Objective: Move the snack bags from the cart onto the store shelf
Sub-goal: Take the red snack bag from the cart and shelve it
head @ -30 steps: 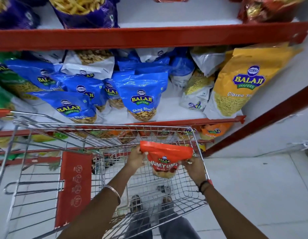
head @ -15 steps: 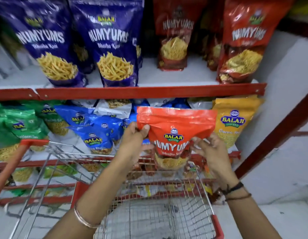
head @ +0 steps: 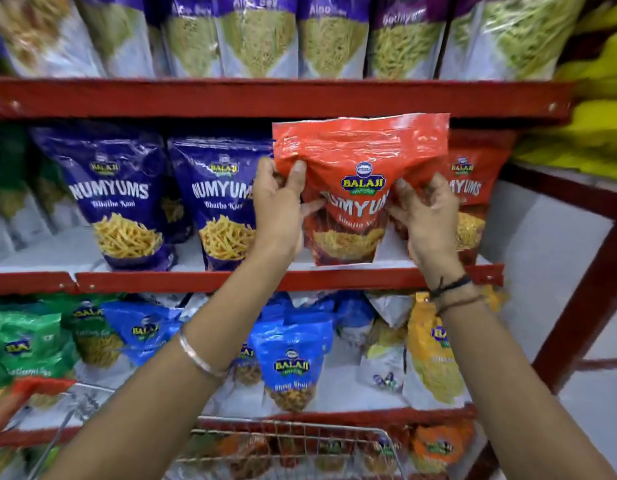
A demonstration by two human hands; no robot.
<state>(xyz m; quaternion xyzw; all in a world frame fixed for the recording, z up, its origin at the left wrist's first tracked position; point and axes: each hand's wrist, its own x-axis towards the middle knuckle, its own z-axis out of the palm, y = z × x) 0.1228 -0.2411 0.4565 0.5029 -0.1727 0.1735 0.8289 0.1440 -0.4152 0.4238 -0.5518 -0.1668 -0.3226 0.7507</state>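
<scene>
Both hands hold a red Numyums snack bag (head: pixel 355 157) upright at the middle store shelf (head: pixel 196 281). My left hand (head: pixel 281 209) pinches its left side and my right hand (head: pixel 426 220) grips its right side. The bag's bottom sits just above the shelf's red front lip, in front of another red Numyums bag (head: pixel 471 188) at the right. The wire cart (head: pixel 300 441) shows at the bottom edge, its inside mostly out of view.
Two purple Numyums bags (head: pixel 123 199) stand left of the red bag on the same shelf. Green, blue and yellow bags (head: pixel 289 362) fill the shelf below, white-and-purple bags (head: pixel 258 36) the shelf above. A red upright post (head: pixel 584 289) bounds the right side.
Both hands have lifted the red bag out of the cart, past the lower shelf, up to the middle shelf. My view has tilted upward with it.
</scene>
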